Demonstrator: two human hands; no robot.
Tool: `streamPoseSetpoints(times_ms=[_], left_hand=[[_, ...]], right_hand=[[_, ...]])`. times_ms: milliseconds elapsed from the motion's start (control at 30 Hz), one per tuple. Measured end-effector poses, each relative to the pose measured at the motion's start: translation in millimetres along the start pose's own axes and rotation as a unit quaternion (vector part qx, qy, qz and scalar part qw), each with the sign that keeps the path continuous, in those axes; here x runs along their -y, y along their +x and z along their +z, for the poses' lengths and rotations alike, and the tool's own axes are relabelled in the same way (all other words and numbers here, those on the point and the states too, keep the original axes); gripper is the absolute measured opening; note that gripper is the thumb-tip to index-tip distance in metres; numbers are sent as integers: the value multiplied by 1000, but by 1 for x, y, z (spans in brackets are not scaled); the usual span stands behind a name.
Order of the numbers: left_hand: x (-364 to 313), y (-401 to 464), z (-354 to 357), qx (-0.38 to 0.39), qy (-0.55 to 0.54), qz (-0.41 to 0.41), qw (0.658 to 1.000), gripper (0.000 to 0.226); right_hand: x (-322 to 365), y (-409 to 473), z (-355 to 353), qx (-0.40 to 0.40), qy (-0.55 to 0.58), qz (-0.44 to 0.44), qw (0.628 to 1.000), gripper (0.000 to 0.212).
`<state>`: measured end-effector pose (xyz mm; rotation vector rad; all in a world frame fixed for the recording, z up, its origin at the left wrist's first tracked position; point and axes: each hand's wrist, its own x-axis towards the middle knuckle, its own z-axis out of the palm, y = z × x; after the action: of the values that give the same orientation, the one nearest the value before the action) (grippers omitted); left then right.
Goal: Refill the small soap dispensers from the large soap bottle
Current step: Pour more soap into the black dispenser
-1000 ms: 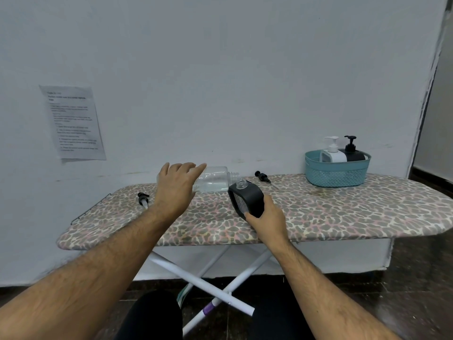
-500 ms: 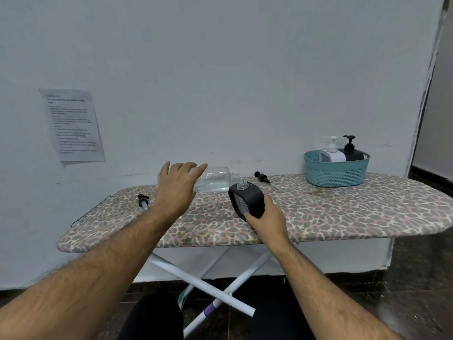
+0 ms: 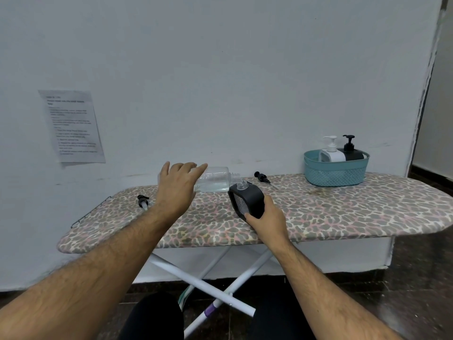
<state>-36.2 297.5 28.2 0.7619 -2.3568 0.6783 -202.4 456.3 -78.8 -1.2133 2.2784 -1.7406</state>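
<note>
Currently tipping a large clear soap bottle (image 3: 214,179) on its side above the middle of the ironing board (image 3: 343,212), left hand (image 3: 177,186) over its base with fingers (image 3: 196,168) curved around the body, clear liquid pooled along the lower wall. Bottle mouth touching the open neck of a small black soap dispenser (image 3: 248,201), tilted toward it and gripped low by the right hand (image 3: 268,217), fingers wrapped round its base. Lying loose near the far edge: a black pump head (image 3: 261,177) just right of the dispenser, another pump (image 3: 143,201) toward the left end. Standing at the far right edge, a teal basket (image 3: 335,171) with a white dispenser (image 3: 331,152) and a black dispenser (image 3: 350,149) upright inside. Taped to the wall at left, a printed sheet (image 3: 72,126).
</note>
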Motion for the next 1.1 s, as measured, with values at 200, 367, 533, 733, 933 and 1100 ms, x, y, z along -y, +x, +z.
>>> streamPoseSetpoints(times_ms=[200,367,533,733,933,1100], left_hand=[[-1,1,0,2,2,0,1000,77],[-1,2,0,0,0,0,1000,76],[-1,2,0,3,1,0,1000,76],[-3,2,-2,0,-2,1,1000,76],[-3,2,-2,1,-7,1,1000,76],[-3,1,-3,4,-6,1,1000,74]], right_hand=[[-2,1,0,-3,-7,4,1000,45],[-3,1,1,-3,-3,8,1000,44],[-3,2,1,-2,-5,8,1000,44],[-3,2,1,-2,-8,9,1000,42],[-4,2,1,-3,-5,9,1000,43],[-4,3,2,-2,-5,9,1000,45]])
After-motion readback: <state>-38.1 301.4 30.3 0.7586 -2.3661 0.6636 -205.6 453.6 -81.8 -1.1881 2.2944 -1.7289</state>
